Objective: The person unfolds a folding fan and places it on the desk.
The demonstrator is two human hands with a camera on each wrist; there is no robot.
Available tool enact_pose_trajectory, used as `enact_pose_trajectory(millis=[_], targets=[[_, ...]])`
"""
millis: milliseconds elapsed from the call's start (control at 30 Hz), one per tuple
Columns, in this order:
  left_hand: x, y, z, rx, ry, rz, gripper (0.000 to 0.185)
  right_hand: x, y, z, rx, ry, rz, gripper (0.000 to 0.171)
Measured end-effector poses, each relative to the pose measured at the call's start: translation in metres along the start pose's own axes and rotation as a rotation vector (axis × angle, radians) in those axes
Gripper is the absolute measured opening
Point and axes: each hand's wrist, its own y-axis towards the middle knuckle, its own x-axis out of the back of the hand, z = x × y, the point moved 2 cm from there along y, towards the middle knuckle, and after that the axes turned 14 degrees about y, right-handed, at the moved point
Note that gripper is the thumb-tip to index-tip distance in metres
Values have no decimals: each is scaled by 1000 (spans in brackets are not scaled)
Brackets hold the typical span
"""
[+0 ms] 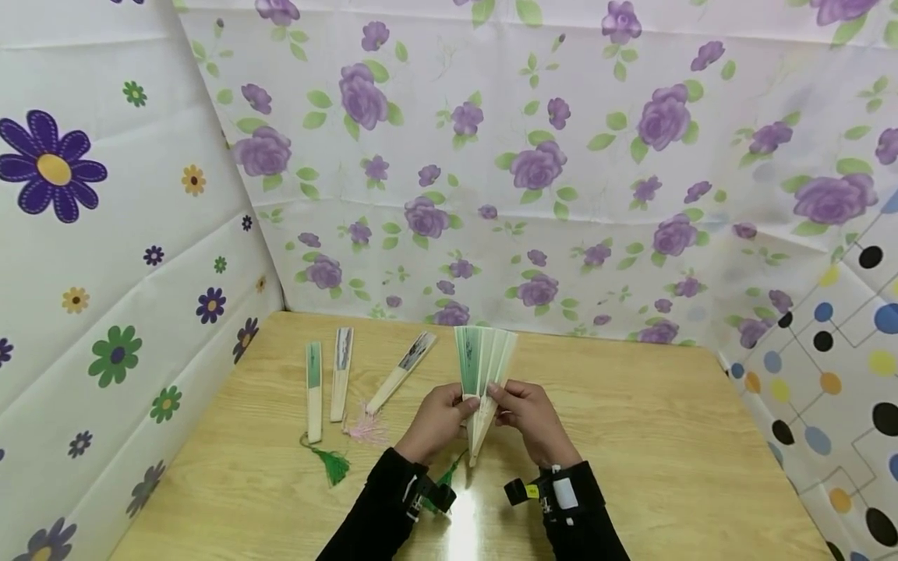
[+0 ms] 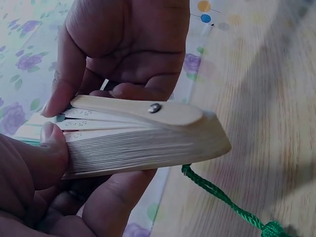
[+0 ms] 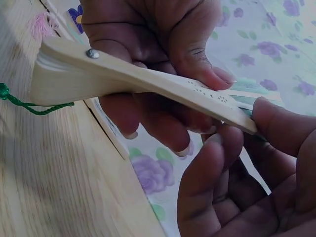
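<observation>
Both hands hold a partly spread folding fan point(image 1: 486, 362) upright over the table, its leaf green and pale, its sticks cream-coloured. My left hand point(image 1: 436, 421) pinches the fan's left side between thumb and fingers. On the other side, my right hand point(image 1: 535, 417) pinches the right edge with its thumb on the front. A metal rivet point(image 2: 155, 107) joins the sticks at the lower end; most sticks are still stacked together there in the left wrist view. From that end hangs a green cord point(image 2: 222, 197) with a tassel, partly hidden by the left wrist in the head view.
Left of the hands lie three closed fans: a green one point(image 1: 314, 393) with a green tassel point(image 1: 334, 465), a grey-patterned one point(image 1: 341, 374), and a slanted one point(image 1: 401, 372). A pink tassel point(image 1: 366, 426) lies near them. Flowered cloth point(image 1: 477, 164) stands behind the wooden table point(image 1: 666, 452).
</observation>
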Motion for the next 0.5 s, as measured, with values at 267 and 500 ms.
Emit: enact_pose_trajectory(millis=[267,500], targets=[[-1,1,-2,22,4,-21,36,-3,0,1,2,70,-23,36],[0,1,-2,32,-10,-60,35,-6,-1,1,17,131,-72,36]])
